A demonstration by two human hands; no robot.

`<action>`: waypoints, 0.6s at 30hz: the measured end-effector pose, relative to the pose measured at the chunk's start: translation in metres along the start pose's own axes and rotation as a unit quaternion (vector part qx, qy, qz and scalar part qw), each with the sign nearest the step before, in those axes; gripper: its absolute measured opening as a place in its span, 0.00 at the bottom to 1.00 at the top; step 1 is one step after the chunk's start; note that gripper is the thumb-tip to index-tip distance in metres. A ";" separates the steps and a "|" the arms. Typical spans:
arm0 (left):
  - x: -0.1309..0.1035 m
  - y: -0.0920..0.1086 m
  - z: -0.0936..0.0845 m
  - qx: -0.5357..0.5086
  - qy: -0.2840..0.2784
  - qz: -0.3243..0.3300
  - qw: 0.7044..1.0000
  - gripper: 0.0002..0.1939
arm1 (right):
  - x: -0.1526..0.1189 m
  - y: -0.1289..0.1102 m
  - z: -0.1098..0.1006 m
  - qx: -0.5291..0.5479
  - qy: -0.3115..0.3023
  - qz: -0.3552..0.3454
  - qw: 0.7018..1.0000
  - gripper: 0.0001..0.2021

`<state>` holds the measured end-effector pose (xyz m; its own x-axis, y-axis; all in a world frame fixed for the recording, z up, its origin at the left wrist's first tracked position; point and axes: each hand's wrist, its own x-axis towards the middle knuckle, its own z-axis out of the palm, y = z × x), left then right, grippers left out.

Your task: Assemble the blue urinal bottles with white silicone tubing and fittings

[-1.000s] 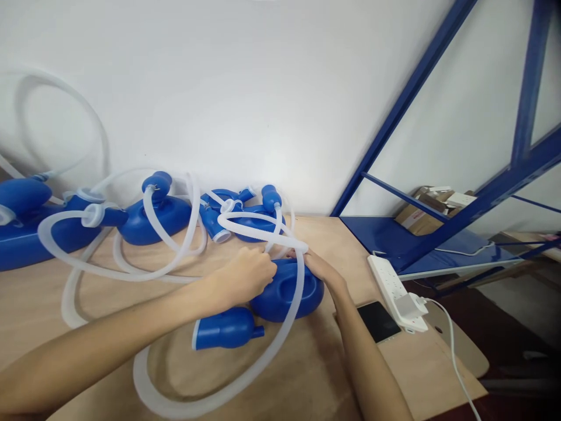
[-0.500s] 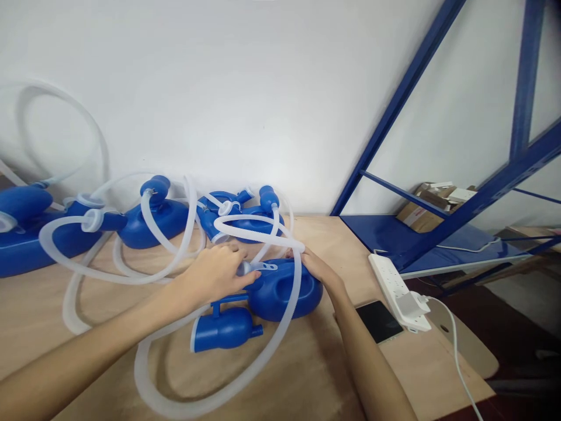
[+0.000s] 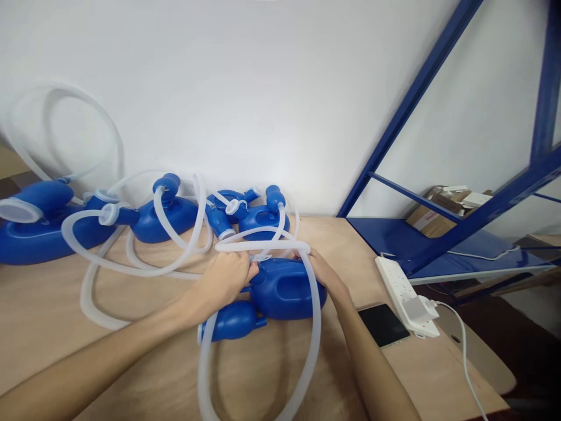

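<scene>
A blue plastic urinal bottle (image 3: pixel 274 290) with a moulded handle lies on the wooden table. My left hand (image 3: pixel 231 273) is closed at its neck, with the fingers curled around the cap end and hiding most of it. At the far right side of the same bottle is my right hand (image 3: pixel 319 270), gripping it, its fingertips partly hidden by the bottle and tube. A translucent corrugated tube (image 3: pixel 316 318) loops over the bottle and down toward the table's front. In front of my left hand, touching or close to the bottle, lies a blue funnel-shaped piece (image 3: pixel 234 320) with a pale rim.
Several more blue bottles with coiled tubes stand along the wall, among them one bottle (image 3: pixel 166 219) at the back left. On the right are a black phone (image 3: pixel 383 325), a white power strip (image 3: pixel 401 292) with a plugged-in cable, and a blue metal shelf (image 3: pixel 377 237) holding a cardboard box.
My left hand has curled tighter around the bottle's neck, covering the cap and its strap. The tube's front loop has shifted right and nearer. The view has turned slightly left.
</scene>
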<state>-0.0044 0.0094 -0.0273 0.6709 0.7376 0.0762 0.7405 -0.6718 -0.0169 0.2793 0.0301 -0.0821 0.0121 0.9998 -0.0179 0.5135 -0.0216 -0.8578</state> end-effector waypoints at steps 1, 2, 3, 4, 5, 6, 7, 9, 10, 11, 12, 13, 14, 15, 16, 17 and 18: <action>0.001 -0.002 0.002 -0.008 0.008 0.005 1.000 0.21 | 0.000 0.000 0.000 0.002 0.003 -0.002 1.000 0.16; 0.001 -0.004 0.004 -0.018 0.015 0.005 1.000 0.20 | -0.001 0.001 0.001 0.004 0.006 -0.003 1.000 0.16; 0.002 -0.008 0.007 -0.028 0.022 0.000 0.999 0.19 | -0.001 0.002 0.001 0.006 0.010 -0.004 1.000 0.16; 0.002 -0.012 0.010 -0.040 0.028 -0.011 0.999 0.19 | 0.000 0.003 0.001 0.009 0.014 -0.004 1.000 0.16; 0.001 -0.018 0.013 -0.052 0.034 -0.027 0.998 0.19 | 0.000 0.004 0.001 0.011 0.017 -0.003 1.000 0.15; -0.001 -0.025 0.016 -0.064 0.038 -0.045 0.996 0.21 | 0.000 0.006 0.001 0.014 0.021 -0.002 1.000 0.15; -0.003 -0.033 0.019 -0.075 0.042 -0.065 0.994 0.22 | 0.000 0.007 0.001 0.016 0.026 0.000 1.000 0.15; -0.011 -0.051 0.024 -0.092 0.048 -0.102 0.989 0.23 | 0.001 0.010 0.001 0.020 0.036 0.002 0.999 0.15; -0.015 -0.060 0.026 -0.097 0.052 -0.119 0.987 0.23 | 0.001 0.011 0.001 0.023 0.040 0.002 0.999 0.15; -0.020 -0.068 0.027 -0.096 0.057 -0.140 0.984 0.22 | 0.002 0.011 0.001 0.025 0.044 0.000 0.999 0.15; -0.024 -0.075 0.028 -0.091 0.065 -0.164 0.980 0.23 | 0.002 0.012 0.001 0.027 0.044 -0.003 0.999 0.15; -0.028 -0.080 0.028 -0.083 0.076 -0.190 0.975 0.25 | 0.003 0.012 0.001 0.030 0.043 -0.007 0.999 0.16; -0.031 -0.082 0.028 -0.065 0.092 -0.215 0.970 0.27 | 0.003 0.013 0.001 0.033 0.042 -0.011 0.999 0.16; -0.034 -0.082 0.027 -0.035 0.112 -0.235 0.965 0.29 | 0.004 0.014 0.002 0.036 0.041 -0.014 0.998 0.16; -0.036 -0.080 0.025 0.006 0.134 -0.245 0.960 0.30 | 0.005 0.014 0.002 0.038 0.040 -0.015 0.998 0.16; -0.038 -0.075 0.022 0.052 0.154 -0.244 0.956 0.31 | 0.005 0.015 0.002 0.039 0.040 -0.015 0.998 0.16; -0.038 -0.068 0.019 0.097 0.171 -0.234 0.952 0.31 | 0.006 0.015 0.002 0.039 0.041 -0.013 0.998 0.16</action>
<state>-0.0798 0.0280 -0.0484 0.2379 0.8658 0.4403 0.9709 -0.2244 -0.0833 0.2859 0.0354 -0.0963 0.0716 0.9965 0.0438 0.4463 0.0073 -0.8948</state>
